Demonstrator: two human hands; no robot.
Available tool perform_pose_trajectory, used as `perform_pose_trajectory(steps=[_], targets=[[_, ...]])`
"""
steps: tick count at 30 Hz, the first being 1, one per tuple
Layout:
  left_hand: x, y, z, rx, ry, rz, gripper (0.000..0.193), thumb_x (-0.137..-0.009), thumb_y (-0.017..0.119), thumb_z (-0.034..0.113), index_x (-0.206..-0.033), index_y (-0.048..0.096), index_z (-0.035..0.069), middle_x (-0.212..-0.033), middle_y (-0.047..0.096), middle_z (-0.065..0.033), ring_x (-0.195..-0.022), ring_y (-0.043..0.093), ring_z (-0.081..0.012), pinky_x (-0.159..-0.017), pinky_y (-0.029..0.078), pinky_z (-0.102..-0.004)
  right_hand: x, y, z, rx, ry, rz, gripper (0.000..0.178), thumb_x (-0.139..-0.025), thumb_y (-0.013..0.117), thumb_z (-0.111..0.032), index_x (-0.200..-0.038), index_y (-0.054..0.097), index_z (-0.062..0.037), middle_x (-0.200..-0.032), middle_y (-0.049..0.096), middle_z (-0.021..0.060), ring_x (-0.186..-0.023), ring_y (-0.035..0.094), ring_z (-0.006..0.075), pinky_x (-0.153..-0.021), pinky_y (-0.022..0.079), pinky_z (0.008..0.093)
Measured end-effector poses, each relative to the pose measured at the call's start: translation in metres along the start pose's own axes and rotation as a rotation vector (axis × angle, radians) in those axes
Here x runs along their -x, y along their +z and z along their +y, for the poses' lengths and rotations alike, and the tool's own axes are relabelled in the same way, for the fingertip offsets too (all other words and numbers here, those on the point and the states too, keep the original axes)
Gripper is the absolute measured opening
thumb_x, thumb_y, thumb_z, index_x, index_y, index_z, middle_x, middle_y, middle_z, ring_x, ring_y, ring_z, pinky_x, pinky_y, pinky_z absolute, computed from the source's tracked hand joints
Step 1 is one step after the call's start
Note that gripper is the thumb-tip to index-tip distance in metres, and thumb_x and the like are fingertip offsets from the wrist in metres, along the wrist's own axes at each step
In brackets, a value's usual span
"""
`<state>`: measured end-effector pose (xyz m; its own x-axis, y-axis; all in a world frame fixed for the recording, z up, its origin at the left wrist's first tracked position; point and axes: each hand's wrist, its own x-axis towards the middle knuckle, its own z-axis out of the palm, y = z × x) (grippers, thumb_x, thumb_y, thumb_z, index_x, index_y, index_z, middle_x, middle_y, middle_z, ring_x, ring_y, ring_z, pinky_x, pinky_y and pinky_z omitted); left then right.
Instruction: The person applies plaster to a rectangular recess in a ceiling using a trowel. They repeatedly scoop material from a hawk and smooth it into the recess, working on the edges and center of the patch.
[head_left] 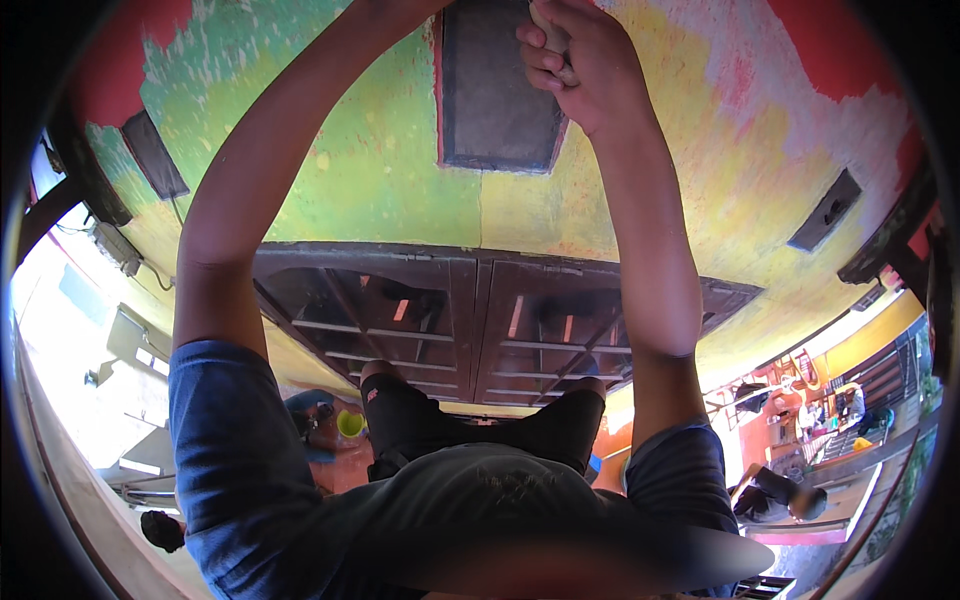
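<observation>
Raised to the top of the view, my right hand [590, 70] has its fingers wrapped round a pale, worn handle [556, 45]. The tool's working end is out of sight, so its kind is unclear. My left forearm [330, 70] reaches up past the top edge, and the left hand lies outside the picture. Before me stands a wall [390, 190] with patchy green, yellow and red paint. A dark rectangular panel [500, 100] set in it lies between my forearms, just left of my right hand.
Below the panel is a brown double window [475, 320] with panes. Smaller dark panels [828, 210] flank it on the wall. A yellow-green bucket [350, 424] stands low on the left. Another person [775, 497] is at the lower right, near furniture [800, 375].
</observation>
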<state>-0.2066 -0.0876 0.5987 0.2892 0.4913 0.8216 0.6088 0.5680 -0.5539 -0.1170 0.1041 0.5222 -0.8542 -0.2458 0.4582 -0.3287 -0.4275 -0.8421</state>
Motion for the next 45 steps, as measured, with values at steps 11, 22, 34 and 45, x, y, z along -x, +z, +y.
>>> perform_pose_trajectory(steps=[11, 22, 34, 45], targets=[[0.003, -0.001, 0.001, 0.077, -0.034, -0.034, 0.029, -0.063, 0.082, 0.002, -0.089, 0.069, 0.005, -0.089, 0.071, -0.0096, -0.087, 0.068, -0.0323, -0.077, 0.057, -0.0427, 0.004, -0.001, -0.01, -0.057, 0.025, -0.098, 0.011, -0.108, 0.054, -0.021, -0.097, 0.053, -0.0199, -0.071, 0.048, -0.0008, -0.049, 0.038, 0.0078, -0.042, 0.029, 0.022], [-0.005, 0.002, -0.002, 0.042, -0.011, 0.011, 0.021, -0.067, 0.077, -0.001, -0.085, 0.068, 0.004, -0.09, 0.071, -0.0097, -0.087, 0.068, -0.0327, -0.076, 0.057, -0.0425, -0.002, -0.003, -0.012, -0.056, 0.042, -0.094, 0.002, -0.108, 0.053, -0.021, -0.107, 0.054, -0.0207, -0.071, 0.049, -0.0012, -0.05, 0.039, 0.0066, -0.042, 0.028, 0.022], [0.001, 0.008, 0.002, 0.084, -0.004, 0.004, 0.021, -0.067, 0.074, -0.004, -0.084, 0.067, 0.005, -0.088, 0.071, -0.0084, -0.086, 0.068, -0.0327, -0.077, 0.057, -0.0423, 0.004, -0.002, 0.0, 0.02, 0.01, -0.044, 0.003, -0.108, 0.054, -0.021, -0.104, 0.054, -0.0205, -0.068, 0.046, -0.002, -0.05, 0.041, 0.008, -0.041, 0.029, 0.0227], [-0.023, 0.006, 0.005, 0.04, -0.057, -0.005, 0.019, -0.069, 0.073, -0.003, -0.086, 0.069, 0.005, -0.086, 0.069, -0.0117, -0.084, 0.068, -0.0329, -0.073, 0.056, -0.0414, -0.006, 0.002, -0.012, -0.07, -0.041, -0.054, 0.002, -0.106, 0.054, -0.021, -0.104, 0.054, -0.0218, -0.068, 0.045, -0.002, -0.049, 0.04, 0.0087, -0.04, 0.03, 0.0238]])
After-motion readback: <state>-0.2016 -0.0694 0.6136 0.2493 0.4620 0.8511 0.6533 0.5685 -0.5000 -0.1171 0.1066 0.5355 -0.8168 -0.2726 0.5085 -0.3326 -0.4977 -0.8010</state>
